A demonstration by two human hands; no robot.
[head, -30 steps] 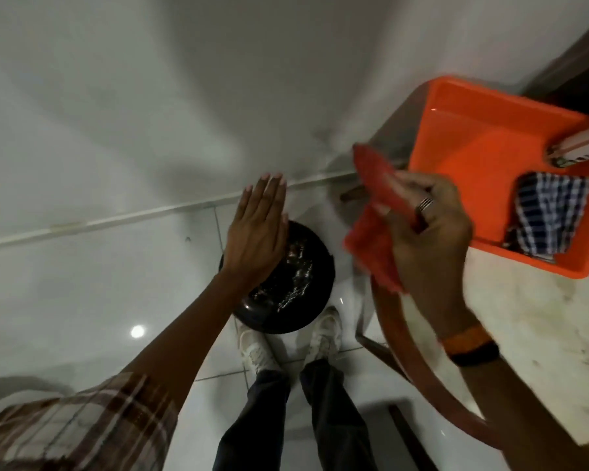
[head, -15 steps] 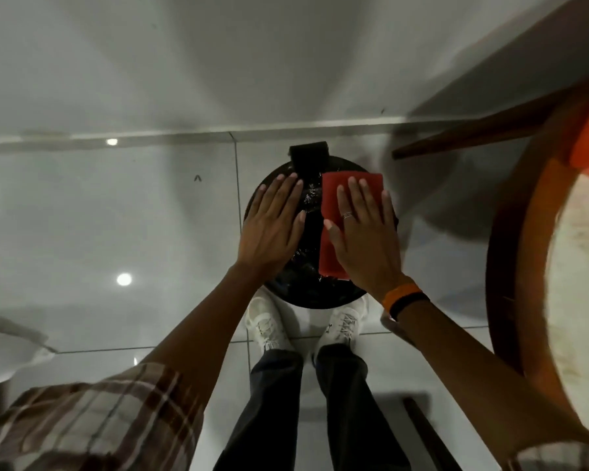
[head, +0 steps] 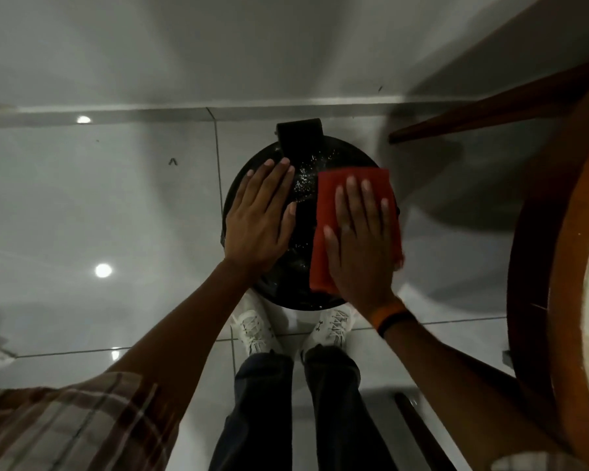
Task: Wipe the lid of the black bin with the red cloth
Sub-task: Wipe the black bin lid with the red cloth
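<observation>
A round black bin stands on the floor in front of my feet, and its glossy lid [head: 303, 212] shows pale specks in the middle. My left hand [head: 259, 219] lies flat on the left half of the lid, fingers together, holding nothing. The red cloth [head: 327, 212] is spread over the right half of the lid. My right hand [head: 357, 239] presses flat on top of the cloth with its fingers spread. A black hinge tab [head: 300, 137] sticks out at the lid's far edge.
A round wooden table [head: 538, 266] with a pale top fills the right side, and one of its legs [head: 473, 120] slants over the floor behind the bin. The wall's skirting [head: 116, 112] runs just beyond the bin. My white shoes [head: 255, 331] touch the bin's near side.
My right hand carried the red cloth from beside the orange tray down onto the lid and has slid it toward the right edge. My left hand stays on the lid's left side.
</observation>
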